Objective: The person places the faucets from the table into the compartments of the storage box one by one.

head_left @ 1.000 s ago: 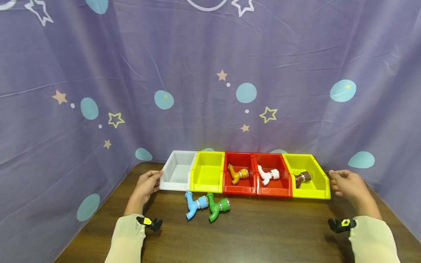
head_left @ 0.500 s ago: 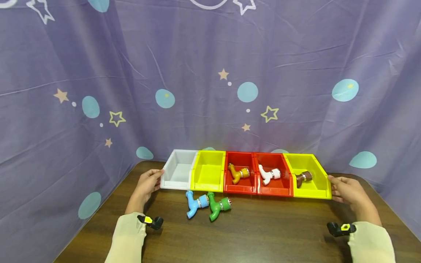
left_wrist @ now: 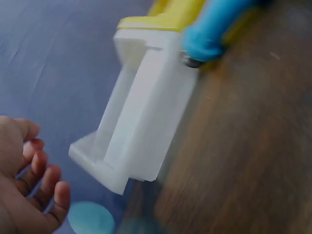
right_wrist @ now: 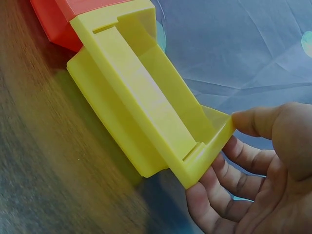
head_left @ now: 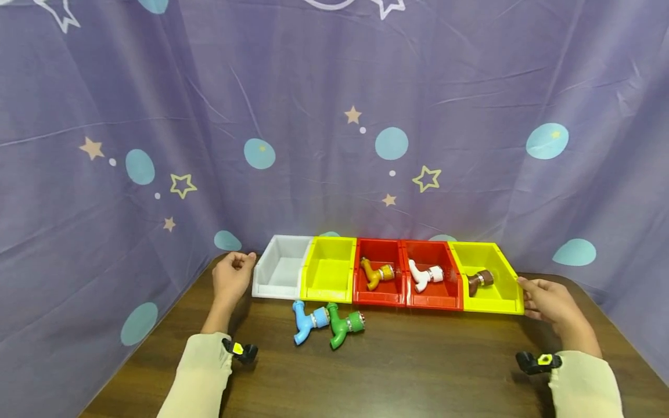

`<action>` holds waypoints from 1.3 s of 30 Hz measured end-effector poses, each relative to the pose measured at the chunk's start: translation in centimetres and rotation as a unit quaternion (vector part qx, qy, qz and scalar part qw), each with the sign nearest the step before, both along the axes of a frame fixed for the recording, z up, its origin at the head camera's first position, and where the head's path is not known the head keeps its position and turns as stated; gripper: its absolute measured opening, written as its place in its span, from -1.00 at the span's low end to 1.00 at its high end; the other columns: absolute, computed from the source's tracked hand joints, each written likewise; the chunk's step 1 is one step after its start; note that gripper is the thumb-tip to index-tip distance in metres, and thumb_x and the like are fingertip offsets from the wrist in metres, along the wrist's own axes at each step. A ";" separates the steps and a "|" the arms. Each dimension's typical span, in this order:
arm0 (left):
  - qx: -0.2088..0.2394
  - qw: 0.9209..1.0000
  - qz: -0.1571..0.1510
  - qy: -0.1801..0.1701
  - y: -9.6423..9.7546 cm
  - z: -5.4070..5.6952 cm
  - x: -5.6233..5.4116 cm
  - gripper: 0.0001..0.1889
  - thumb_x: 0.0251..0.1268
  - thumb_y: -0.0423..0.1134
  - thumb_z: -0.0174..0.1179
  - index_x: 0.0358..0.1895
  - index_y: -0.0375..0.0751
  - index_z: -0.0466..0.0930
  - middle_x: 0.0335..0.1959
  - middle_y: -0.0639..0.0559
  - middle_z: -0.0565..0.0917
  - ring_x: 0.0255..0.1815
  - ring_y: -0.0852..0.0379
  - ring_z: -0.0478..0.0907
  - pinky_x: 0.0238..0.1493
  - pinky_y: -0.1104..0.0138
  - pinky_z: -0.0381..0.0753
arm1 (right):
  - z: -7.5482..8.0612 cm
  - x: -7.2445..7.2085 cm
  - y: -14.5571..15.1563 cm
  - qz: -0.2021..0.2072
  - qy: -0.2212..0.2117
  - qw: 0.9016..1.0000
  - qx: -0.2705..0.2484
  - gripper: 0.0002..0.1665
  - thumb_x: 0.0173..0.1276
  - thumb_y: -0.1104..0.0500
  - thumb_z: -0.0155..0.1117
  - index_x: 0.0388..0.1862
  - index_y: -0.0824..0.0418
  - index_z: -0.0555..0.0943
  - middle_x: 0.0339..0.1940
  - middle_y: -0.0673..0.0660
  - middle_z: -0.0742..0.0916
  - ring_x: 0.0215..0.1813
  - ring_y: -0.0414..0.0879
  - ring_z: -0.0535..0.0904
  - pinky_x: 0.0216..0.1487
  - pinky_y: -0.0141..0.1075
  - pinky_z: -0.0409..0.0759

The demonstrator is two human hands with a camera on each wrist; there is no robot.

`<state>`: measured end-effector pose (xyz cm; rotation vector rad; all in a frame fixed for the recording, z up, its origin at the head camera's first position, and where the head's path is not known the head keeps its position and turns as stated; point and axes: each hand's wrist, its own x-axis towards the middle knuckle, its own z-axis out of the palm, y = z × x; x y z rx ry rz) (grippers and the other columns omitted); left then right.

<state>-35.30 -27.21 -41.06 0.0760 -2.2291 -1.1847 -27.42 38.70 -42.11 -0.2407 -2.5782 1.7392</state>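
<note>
"What has the right grip (head_left: 554, 305) got?"
"The outer wall of the right yellow bin (head_left: 493, 306), thumb at its rim, fingers beneath. The left grip (head_left: 232, 278) holds nothing, fingers loosely curled, just beside the white bin (head_left: 279, 290) at the row's other end."
"Handling?"
"Light, stiff, rather slick plastic, I'd judge; the outer end walls are best to hold."
"And around them?"
"The left yellow bin (head_left: 326, 294) and two red bins (head_left: 378, 298) between; a mustard tap (head_left: 375, 274), white tap (head_left: 424, 276) and brown tap (head_left: 479, 280) inside."
"Obstacles?"
"A blue tap (head_left: 309, 321) and green tap (head_left: 345, 326) on the counter (head_left: 418, 366), close in front; they'd block a forward slide."
</note>
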 end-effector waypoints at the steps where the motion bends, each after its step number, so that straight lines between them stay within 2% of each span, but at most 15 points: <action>1: -0.038 0.999 0.002 0.020 0.4 0.2 0.0 -0.71 0.42 -0.07 0.31 -0.34 -0.25 0.64 -0.47 0.00 0.58 -0.40 0.11 0.47 -0.34 0.35 0.41 | 0.1 0.0 0.0 -0.003 -0.001 1.000 -0.001 -0.46 0.65 -0.11 -0.01 -0.17 0.37 0.56 -0.35 0.01 0.56 -0.36 -0.23 0.57 -0.26 -0.27 0.73; 2: -0.070 0.997 -0.007 0.036 0.7 0.4 0.0 -0.73 0.42 -0.10 0.32 -0.37 -0.23 0.64 -0.49 -0.01 0.59 -0.42 0.10 0.48 -0.34 0.33 0.42 | 0.1 0.0 0.0 -0.005 -0.003 1.000 -0.002 -0.46 0.65 -0.12 -0.01 -0.18 0.35 0.56 -0.35 0.01 0.56 -0.36 -0.23 0.57 -0.26 -0.28 0.72; 5: -0.140 0.986 -0.059 0.062 1.6 0.8 0.1 -0.77 0.41 -0.14 0.32 -0.41 -0.14 0.61 -0.50 0.02 0.57 -0.44 0.11 0.49 -0.35 0.30 0.46 | 0.1 0.0 0.1 -0.006 -0.008 1.000 0.001 -0.43 0.65 -0.14 -0.02 -0.14 0.38 0.55 -0.33 0.02 0.56 -0.34 -0.22 0.58 -0.24 -0.27 0.72; 9: -0.216 0.964 -0.133 0.078 3.0 1.2 0.8 -0.79 0.41 -0.15 0.33 -0.40 -0.08 0.58 -0.47 0.09 0.54 -0.38 0.12 0.50 -0.30 0.25 0.50 | 0.2 -0.1 0.1 0.000 -0.013 1.000 0.008 -0.36 0.66 -0.13 -0.06 0.02 0.50 0.50 -0.29 0.06 0.57 -0.31 -0.19 0.61 -0.21 -0.26 0.72; 12: -0.272 0.942 -0.180 0.078 3.8 1.5 1.5 -0.83 0.42 -0.15 0.32 -0.35 -0.05 0.58 -0.42 0.12 0.54 -0.34 0.11 0.50 -0.27 0.23 0.51 | 0.1 0.0 0.0 -0.001 -0.010 1.000 0.008 -0.34 0.67 -0.13 -0.06 0.04 0.53 0.48 -0.29 0.07 0.57 -0.31 -0.18 0.60 -0.21 -0.25 0.73; 15: -0.326 0.918 -0.211 0.077 4.6 1.9 2.1 -0.88 0.41 -0.14 0.33 -0.27 -0.02 0.59 -0.37 0.14 0.54 -0.30 0.12 0.49 -0.25 0.24 0.51 | 0.1 0.0 0.0 0.000 -0.005 1.000 0.009 -0.35 0.66 -0.14 -0.05 0.03 0.51 0.50 -0.29 0.06 0.57 -0.31 -0.18 0.60 -0.22 -0.25 0.73; 20: -0.410 0.872 -0.251 0.091 5.9 2.1 3.0 -0.85 0.39 -0.15 0.34 -0.15 -0.09 0.60 -0.28 0.11 0.57 -0.21 0.15 0.51 -0.16 0.21 0.56 | 0.0 0.0 0.1 0.002 0.001 1.000 0.008 -0.37 0.66 -0.13 -0.03 -0.01 0.49 0.51 -0.30 0.06 0.57 -0.32 -0.19 0.60 -0.22 -0.26 0.73; 23: -0.440 0.851 -0.270 0.096 6.4 2.0 3.4 -0.83 0.40 -0.14 0.32 -0.10 -0.11 0.61 -0.23 0.09 0.59 -0.16 0.14 0.53 -0.12 0.21 0.59 | -0.1 -0.1 0.0 -0.002 0.004 1.000 0.009 -0.36 0.66 -0.13 -0.03 0.02 0.52 0.49 -0.29 0.07 0.57 -0.32 -0.20 0.60 -0.23 -0.27 0.73; 27: -0.457 0.835 -0.292 0.097 6.9 1.6 3.8 -0.83 0.43 -0.11 0.31 -0.08 -0.09 0.62 -0.17 0.10 0.61 -0.15 0.16 0.52 -0.16 0.25 0.59 | -0.3 -0.1 -0.1 -0.012 0.005 1.000 0.014 -0.32 0.65 -0.14 -0.03 0.08 0.55 0.47 -0.28 0.08 0.58 -0.31 -0.20 0.61 -0.23 -0.28 0.73; 31: -0.470 0.813 -0.330 0.097 7.0 0.8 4.2 -0.81 0.44 -0.13 0.30 -0.03 -0.10 0.61 -0.14 0.09 0.60 -0.17 0.19 0.47 -0.16 0.27 0.56 | -0.5 0.0 -0.4 -0.021 0.001 1.000 0.016 -0.30 0.65 -0.15 -0.05 0.12 0.56 0.45 -0.26 0.09 0.59 -0.29 -0.18 0.60 -0.23 -0.27 0.73; 36: -0.491 0.782 -0.375 0.087 7.0 -0.1 4.8 -0.73 0.46 -0.09 0.27 0.09 -0.08 0.56 -0.04 0.11 0.57 -0.12 0.22 0.44 -0.09 0.27 0.55 | -0.5 0.1 -0.4 -0.025 0.002 1.000 0.019 -0.29 0.66 -0.14 -0.06 0.14 0.58 0.44 -0.24 0.11 0.60 -0.28 -0.19 0.60 -0.22 -0.27 0.73; 39: -0.507 0.763 -0.392 0.085 6.9 -0.5 5.0 -0.67 0.46 -0.05 0.26 0.17 -0.05 0.54 0.03 0.12 0.57 -0.03 0.20 0.47 0.02 0.24 0.56 | -0.4 0.0 -0.3 -0.025 0.002 1.000 0.017 -0.29 0.66 -0.14 -0.05 0.16 0.57 0.43 -0.24 0.11 0.59 -0.27 -0.19 0.60 -0.22 -0.27 0.73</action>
